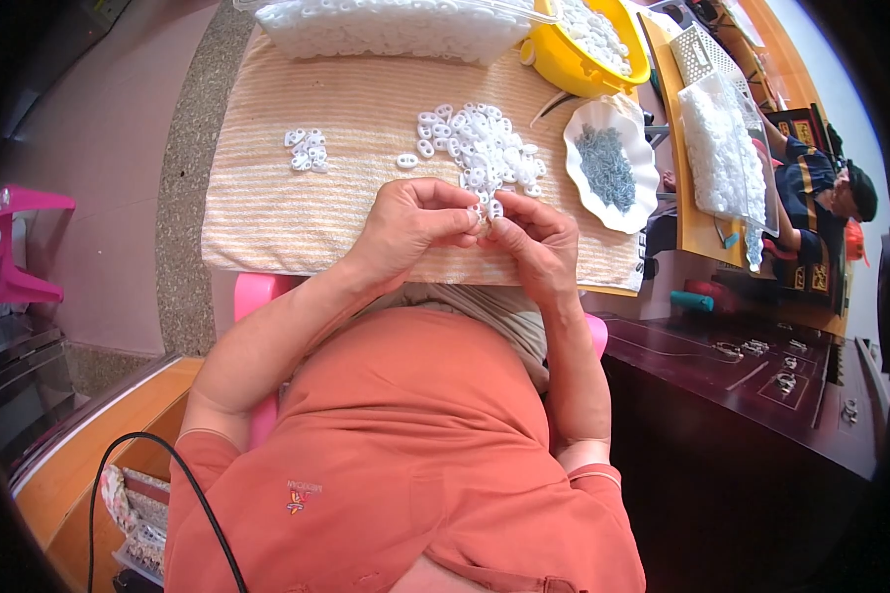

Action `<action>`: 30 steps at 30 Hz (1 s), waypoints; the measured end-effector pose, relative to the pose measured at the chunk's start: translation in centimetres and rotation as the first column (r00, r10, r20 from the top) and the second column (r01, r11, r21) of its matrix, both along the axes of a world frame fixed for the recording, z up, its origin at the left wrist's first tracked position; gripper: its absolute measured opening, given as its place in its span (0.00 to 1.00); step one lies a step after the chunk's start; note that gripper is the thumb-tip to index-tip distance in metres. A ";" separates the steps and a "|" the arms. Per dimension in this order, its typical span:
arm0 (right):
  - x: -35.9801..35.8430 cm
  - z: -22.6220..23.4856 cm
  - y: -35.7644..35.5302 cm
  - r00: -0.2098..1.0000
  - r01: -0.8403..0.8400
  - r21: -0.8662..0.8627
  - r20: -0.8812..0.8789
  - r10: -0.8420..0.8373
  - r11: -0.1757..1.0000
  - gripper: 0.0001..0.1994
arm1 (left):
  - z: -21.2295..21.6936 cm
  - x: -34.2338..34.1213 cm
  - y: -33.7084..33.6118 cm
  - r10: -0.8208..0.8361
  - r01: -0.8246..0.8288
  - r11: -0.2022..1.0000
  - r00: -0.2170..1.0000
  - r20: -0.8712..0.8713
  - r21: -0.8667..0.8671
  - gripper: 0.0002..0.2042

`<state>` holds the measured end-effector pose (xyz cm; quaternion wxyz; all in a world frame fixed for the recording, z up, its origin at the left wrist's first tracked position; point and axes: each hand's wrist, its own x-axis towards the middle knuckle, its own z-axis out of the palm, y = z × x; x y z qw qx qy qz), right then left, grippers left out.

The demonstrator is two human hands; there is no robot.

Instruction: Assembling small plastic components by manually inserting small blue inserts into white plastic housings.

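Right hand (541, 240) pinches white piece (495, 210); left hand (402, 225) in narrow pinch just beside, contents cannot tell. Piece probably light, stiff, slick, hardly fragile; best held by rim, holes clear. Pile (487, 143) just beyond grip, dish (651, 183) rightward.

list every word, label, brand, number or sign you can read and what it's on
Shirt: small lettering by an emblem, not copied here.
Beside the towel's right edge: dark lettering, partly hidden, not copied.
Dark panel, far right: gold marks, too small and blurred to read.
White pieces: no lettering shows.
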<state>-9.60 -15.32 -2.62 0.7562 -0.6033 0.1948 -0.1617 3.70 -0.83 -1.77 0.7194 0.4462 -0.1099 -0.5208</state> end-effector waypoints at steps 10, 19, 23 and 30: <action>-0.1 0.0 -0.1 0.999 -0.023 0.028 0.029 0.022 0.999 0.14 | 0.0 0.1 0.0 -0.015 0.015 1.000 1.000 0.024 0.001 0.08; -0.1 0.1 -0.2 0.999 -0.038 0.029 0.030 0.037 0.999 0.14 | 0.0 0.0 0.0 -0.021 0.021 1.000 1.000 0.007 -0.001 0.09; -0.2 0.0 -0.3 0.999 -0.033 0.024 0.012 0.033 0.999 0.14 | 0.0 0.0 -0.1 -0.020 0.020 1.000 1.000 0.001 -0.001 0.09; -0.2 0.2 -0.2 0.999 -0.044 0.035 0.025 0.043 0.998 0.14 | 0.0 0.0 0.0 -0.030 0.030 1.000 1.000 0.003 0.004 0.09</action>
